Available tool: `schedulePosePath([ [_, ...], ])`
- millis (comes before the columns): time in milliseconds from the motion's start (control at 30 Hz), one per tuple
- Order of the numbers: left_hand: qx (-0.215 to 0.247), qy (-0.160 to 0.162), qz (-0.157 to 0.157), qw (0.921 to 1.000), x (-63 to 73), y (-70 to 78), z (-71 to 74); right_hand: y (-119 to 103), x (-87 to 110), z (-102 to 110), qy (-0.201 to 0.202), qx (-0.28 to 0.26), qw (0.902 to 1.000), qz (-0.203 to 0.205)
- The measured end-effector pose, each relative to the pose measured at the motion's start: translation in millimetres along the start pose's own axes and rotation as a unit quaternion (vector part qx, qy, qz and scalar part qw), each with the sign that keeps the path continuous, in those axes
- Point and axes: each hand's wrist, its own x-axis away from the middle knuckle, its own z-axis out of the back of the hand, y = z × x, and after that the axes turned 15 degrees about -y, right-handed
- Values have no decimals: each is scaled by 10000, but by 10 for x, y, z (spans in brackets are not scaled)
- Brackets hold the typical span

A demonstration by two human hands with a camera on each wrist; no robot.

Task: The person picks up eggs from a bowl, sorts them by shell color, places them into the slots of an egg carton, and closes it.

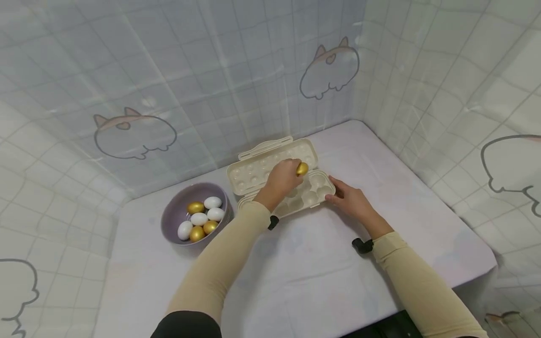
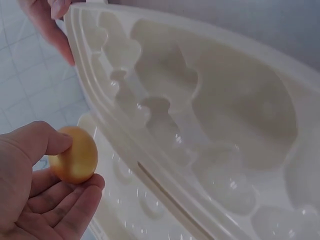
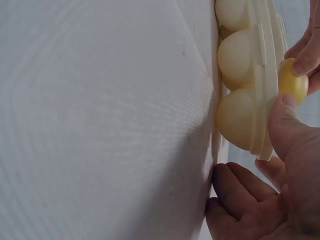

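A golden egg (image 1: 302, 169) is pinched between the thumb and fingers of my left hand (image 1: 283, 177). Both are over the far right part of an open cream plastic egg box (image 1: 319, 191). In the left wrist view the thumb presses on top of the egg (image 2: 75, 155), with the fingers beneath it. The cups visible there are bare; my left arm hides the box's left part in the head view. My right hand (image 1: 351, 202) grips the right end of the box, its thumb (image 3: 287, 120) on the rim and a finger below the edge.
To the left stands a purple bowl (image 1: 173, 218) with several white eggs (image 1: 212, 202) and golden eggs (image 1: 197, 234). The box's lid (image 1: 236, 180) lies tilted back toward the tiled-pattern curtain (image 1: 203, 94). A pale cloth covers the table (image 1: 304, 277), whose front edge is at the lower right.
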Motion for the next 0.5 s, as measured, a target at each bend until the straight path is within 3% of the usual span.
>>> schedulePosePath([
  [333, -26, -321, -27, 9995, -102, 104, -125, -2, 4, -12, -5, 34, 10000, -32],
  [500, -445, -468, -92, 9979, -168, 160, -167, 3, 1, -9, 37, 117, 9999, -17],
])
